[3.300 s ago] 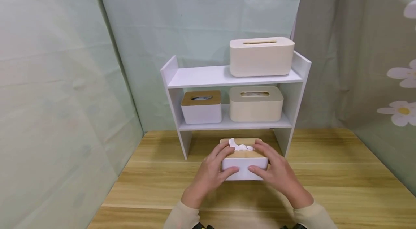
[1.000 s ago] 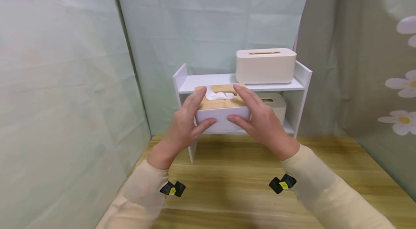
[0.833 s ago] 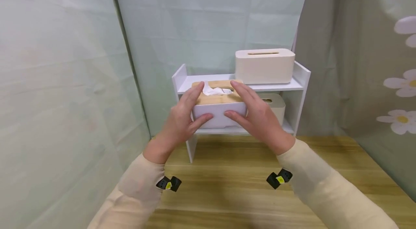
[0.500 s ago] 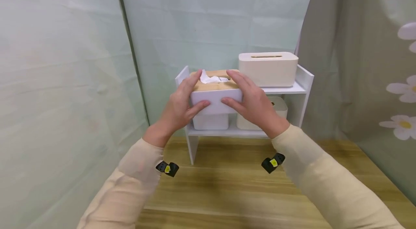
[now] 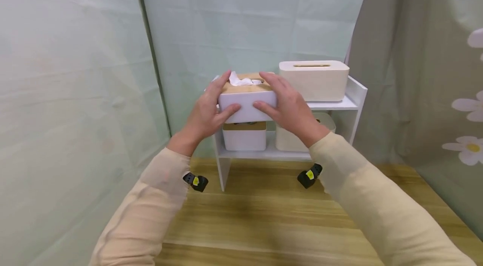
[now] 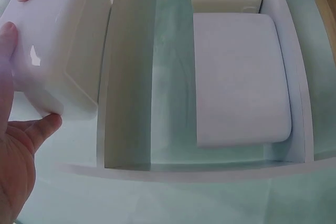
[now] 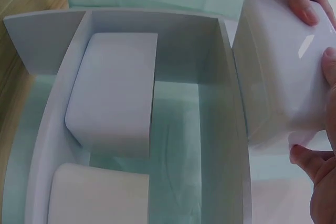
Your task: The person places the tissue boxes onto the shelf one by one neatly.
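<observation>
Both hands hold a white tissue box [image 5: 247, 110] with a light wooden lid, a white tissue standing out of its slot. My left hand [image 5: 205, 110] grips its left end, thumb on the front face. On the other end is my right hand [image 5: 292, 108], its thumb likewise on the front. The box is level at the left part of the top board of a white two-tier shelf [image 5: 333, 105]. In the left wrist view the box's base [image 6: 86, 66] lies close along the board's edge; whether it touches the board, I cannot tell.
On the top board at right stands a long cream tissue box [image 5: 315, 84]. A white tissue box [image 5: 245, 139] with a brown lid and another cream box [image 5: 288, 140] stand on the lower board. The shelf stands on a wooden table [image 5: 264, 207], with curtains [image 5: 241, 18] behind.
From the table, the tissue box has been lifted up and forward in both hands to the top board's left part. The brown-lidded box below has come back into view.
</observation>
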Action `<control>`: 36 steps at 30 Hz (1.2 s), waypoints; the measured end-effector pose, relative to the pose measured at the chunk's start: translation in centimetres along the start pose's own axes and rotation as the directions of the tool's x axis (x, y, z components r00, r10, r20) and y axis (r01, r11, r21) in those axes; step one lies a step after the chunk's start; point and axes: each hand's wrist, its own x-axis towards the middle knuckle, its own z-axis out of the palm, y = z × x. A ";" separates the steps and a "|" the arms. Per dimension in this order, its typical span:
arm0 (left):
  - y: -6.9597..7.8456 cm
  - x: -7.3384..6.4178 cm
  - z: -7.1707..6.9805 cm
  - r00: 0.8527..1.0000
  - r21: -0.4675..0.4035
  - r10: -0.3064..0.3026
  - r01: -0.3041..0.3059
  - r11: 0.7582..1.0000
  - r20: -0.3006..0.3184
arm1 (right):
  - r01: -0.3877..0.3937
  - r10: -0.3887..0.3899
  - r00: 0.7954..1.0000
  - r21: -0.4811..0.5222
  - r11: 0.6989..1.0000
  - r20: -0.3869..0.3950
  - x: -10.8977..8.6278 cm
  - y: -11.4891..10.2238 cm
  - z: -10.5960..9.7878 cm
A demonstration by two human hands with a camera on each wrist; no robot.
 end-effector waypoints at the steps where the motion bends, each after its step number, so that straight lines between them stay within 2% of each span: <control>1: -0.1 0.0 0.0 1.000 0.000 -0.006 0.006 1.000 0.003 | -0.009 0.009 1.000 -0.001 1.000 0.008 0.1 0.0 0.1; 5: -0.6 0.3 0.0 0.999 0.020 -0.029 0.029 0.999 0.017 | -0.064 0.065 0.997 -0.019 0.998 0.043 0.7 0.2 0.3; 14: -0.9 0.8 0.4 0.989 0.130 -0.132 0.123 0.984 0.060 | -0.155 0.157 0.981 -0.033 0.987 0.117 1.8 0.6 0.5; 18: -0.8 0.8 0.9 0.994 0.185 -0.107 0.101 0.978 0.022 | -0.186 0.191 0.975 -0.062 0.981 0.110 1.9 0.7 0.7; 21: -0.6 1.0 1.5 0.998 0.245 -0.063 0.069 0.967 -0.031 | -0.165 0.172 0.984 -0.118 0.979 0.053 1.9 0.7 0.9; 23: -0.5 1.1 1.8 0.998 0.316 -0.038 0.052 0.947 -0.051 | -0.121 0.124 0.992 -0.175 0.977 0.004 2.0 0.7 1.0; 25: -0.2 1.3 2.0 0.999 0.407 -0.033 0.047 0.912 -0.040 | -0.073 0.067 0.997 -0.252 0.965 -0.032 2.0 0.8 1.1; 27: 0.0 1.5 2.2 0.999 0.495 -0.055 0.049 0.868 -0.004 | -0.040 0.030 0.999 -0.325 0.945 -0.036 2.0 0.8 1.1; 30: 0.4 1.6 2.4 0.991 0.592 -0.119 0.059 0.804 0.063 | -0.013 0.019 1.000 -0.427 0.904 0.011 1.9 0.8 1.2; 33: 0.5 1.6 2.5 0.981 0.637 -0.170 0.073 0.768 0.093 | 0.002 0.034 0.997 -0.481 0.877 0.067 1.8 0.9 1.3; 36: 0.4 1.5 2.4 0.978 0.655 -0.182 0.075 0.752 0.097 | 0.013 0.043 0.994 -0.505 0.863 0.098 1.9 1.0 1.3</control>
